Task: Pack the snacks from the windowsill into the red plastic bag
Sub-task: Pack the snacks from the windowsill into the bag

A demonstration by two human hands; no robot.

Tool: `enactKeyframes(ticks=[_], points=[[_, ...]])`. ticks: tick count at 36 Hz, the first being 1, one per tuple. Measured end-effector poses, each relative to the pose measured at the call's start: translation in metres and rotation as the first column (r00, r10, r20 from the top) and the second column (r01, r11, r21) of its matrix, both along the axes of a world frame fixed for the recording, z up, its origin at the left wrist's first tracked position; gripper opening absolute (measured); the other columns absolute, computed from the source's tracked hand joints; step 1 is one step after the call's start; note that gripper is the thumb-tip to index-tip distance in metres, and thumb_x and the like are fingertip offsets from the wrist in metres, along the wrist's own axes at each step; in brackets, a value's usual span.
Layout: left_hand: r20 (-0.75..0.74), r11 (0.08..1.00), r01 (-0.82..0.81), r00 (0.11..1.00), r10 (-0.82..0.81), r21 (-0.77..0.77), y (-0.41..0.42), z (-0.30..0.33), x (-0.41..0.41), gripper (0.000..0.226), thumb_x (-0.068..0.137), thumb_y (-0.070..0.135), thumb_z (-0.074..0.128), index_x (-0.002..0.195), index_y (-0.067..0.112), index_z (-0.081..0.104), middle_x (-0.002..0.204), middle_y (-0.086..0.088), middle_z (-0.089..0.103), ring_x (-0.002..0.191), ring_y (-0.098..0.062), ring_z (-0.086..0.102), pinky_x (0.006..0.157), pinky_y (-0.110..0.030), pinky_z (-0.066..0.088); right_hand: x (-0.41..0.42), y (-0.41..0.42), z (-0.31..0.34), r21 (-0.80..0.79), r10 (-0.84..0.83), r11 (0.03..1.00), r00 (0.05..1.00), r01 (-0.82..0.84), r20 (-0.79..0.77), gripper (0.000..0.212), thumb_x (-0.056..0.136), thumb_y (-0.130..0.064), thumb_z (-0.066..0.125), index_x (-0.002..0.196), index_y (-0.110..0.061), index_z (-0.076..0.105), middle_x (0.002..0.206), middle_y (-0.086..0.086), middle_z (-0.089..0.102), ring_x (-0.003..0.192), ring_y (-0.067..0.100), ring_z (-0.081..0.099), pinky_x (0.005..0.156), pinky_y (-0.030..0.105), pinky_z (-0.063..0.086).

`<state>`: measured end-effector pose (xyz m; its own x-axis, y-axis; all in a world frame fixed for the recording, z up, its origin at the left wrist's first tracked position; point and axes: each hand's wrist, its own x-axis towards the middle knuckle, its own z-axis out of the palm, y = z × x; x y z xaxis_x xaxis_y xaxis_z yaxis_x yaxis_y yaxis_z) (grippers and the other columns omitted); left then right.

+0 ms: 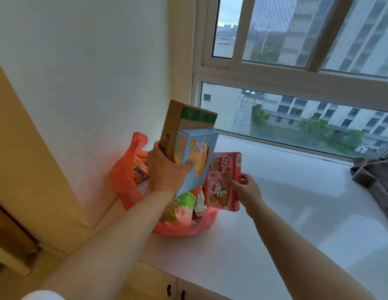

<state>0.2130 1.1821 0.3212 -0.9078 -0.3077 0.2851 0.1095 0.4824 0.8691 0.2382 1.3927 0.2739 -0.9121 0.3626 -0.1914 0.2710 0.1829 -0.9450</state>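
The red plastic bag (123, 182) stands open on the white windowsill (286, 202), against the left wall. My left hand (167, 172) grips two boxes above the bag: a brown cardboard box (178, 124) with a green band and a light blue biscuit box (199, 152), both standing upright. My right hand (245, 187) holds a pink snack box (223, 182) with a cartoon rabbit by its right edge, at the bag's right rim. Inside the bag I see a green cup snack (182, 206), a small packet (199, 202) and an orange pack (141, 167).
A grey cloth (375, 176) lies at the right end of the sill. The window (297, 83) runs along the back. A white wall (91, 83) closes the left side. Cabinet doors with dark handles (175, 292) sit below the sill's front edge.
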Motion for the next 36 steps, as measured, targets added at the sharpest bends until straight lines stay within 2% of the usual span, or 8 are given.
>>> enactKeyframes(ticks=[3,8,15,19,25,28,32,36], points=[[-0.021,0.996,0.029,0.999,-0.031,-0.088,-0.015,0.005,-0.022,0.105,0.042,0.081,0.067,0.125,0.023,0.040,0.115,0.000,0.053,0.106,-0.020,0.056,0.078,-0.044,0.056,-0.018,-0.013,0.000,-0.015,-0.024,1.000,0.999,0.024,-0.022,0.036,0.079,-0.028,0.072,0.108,-0.017,0.053,0.109,0.009,0.065,0.097,0.025,0.065,0.090,0.048,0.053],[0.019,0.952,0.067,0.998,-0.064,-0.299,-0.035,0.001,-0.044,0.105,0.052,0.071,0.072,0.134,0.019,0.032,0.123,-0.005,0.047,0.114,-0.023,0.047,0.088,-0.046,0.051,-0.038,-0.036,-0.006,0.056,-0.071,0.996,0.997,0.070,0.005,0.043,0.080,-0.033,0.072,0.113,-0.011,0.056,0.104,0.004,0.067,0.092,0.021,0.065,0.087,0.039,0.054],[0.047,0.795,0.183,0.980,-0.192,-0.578,-0.057,-0.018,-0.068,0.103,0.059,0.070,0.071,0.136,0.015,0.032,0.124,-0.007,0.046,0.113,-0.023,0.044,0.094,-0.036,0.040,-0.055,-0.041,-0.022,0.308,-0.103,0.950,0.984,0.054,0.147,0.044,0.079,-0.037,0.071,0.113,-0.014,0.055,0.101,0.004,0.065,0.086,0.020,0.062,0.078,0.034,0.052],[0.195,0.659,0.336,0.940,-0.279,-0.673,-0.056,-0.006,-0.083,0.108,0.060,0.078,0.062,0.140,0.019,0.021,0.130,-0.005,0.041,0.117,-0.024,0.042,0.097,-0.038,0.039,-0.066,-0.034,-0.033,0.357,-0.142,0.932,0.973,0.069,0.183,0.044,0.078,-0.038,0.071,0.112,-0.014,0.055,0.102,0.005,0.065,0.088,0.022,0.063,0.079,0.038,0.054],[0.458,0.420,0.529,0.849,-0.264,-0.737,-0.058,-0.003,-0.096,0.114,0.062,0.073,0.064,0.148,0.020,0.012,0.149,-0.006,0.027,0.135,-0.027,0.029,0.108,-0.043,0.027,-0.079,-0.020,-0.038,0.402,-0.211,0.906,0.965,0.134,0.153,0.045,0.079,-0.039,0.071,0.112,-0.011,0.056,0.105,0.009,0.062,0.088,0.023,0.060,0.078,0.039,0.053],[0.529,0.391,0.583,0.812,-0.248,-0.712,-0.058,-0.008,-0.105,0.116,0.061,0.073,0.065,0.149,0.022,0.010,0.149,-0.007,0.026,0.136,-0.028,0.028,0.108,-0.043,0.027,-0.086,-0.014,-0.035,0.386,-0.223,0.909,0.966,0.158,0.128,0.043,0.080,-0.038,0.071,0.110,-0.011,0.058,0.102,0.009,0.064,0.090,0.026,0.062,0.081,0.041,0.054],[0.624,0.361,0.664,0.744,-0.238,-0.654,-0.049,-0.004,-0.120,0.114,0.059,0.070,0.069,0.148,0.023,0.016,0.136,-0.007,0.039,0.122,-0.027,0.041,0.095,-0.038,0.040,-0.097,-0.012,-0.036,0.367,-0.202,0.919,0.972,0.146,0.119,0.048,0.081,-0.043,0.067,0.116,-0.013,0.054,0.106,0.008,0.061,0.094,0.026,0.062,0.081,0.041,0.054],[0.770,0.300,0.784,0.607,-0.195,-0.542,-0.044,-0.014,-0.129,0.097,0.058,0.071,0.069,0.134,0.020,0.040,0.117,-0.004,0.053,0.099,-0.022,0.053,0.084,-0.038,0.050,-0.104,-0.010,-0.035,0.394,-0.184,0.909,0.978,0.133,0.095,0.046,0.083,-0.040,0.066,0.117,-0.012,0.053,0.108,0.009,0.057,0.091,0.022,0.059,0.078,0.038,0.053]])
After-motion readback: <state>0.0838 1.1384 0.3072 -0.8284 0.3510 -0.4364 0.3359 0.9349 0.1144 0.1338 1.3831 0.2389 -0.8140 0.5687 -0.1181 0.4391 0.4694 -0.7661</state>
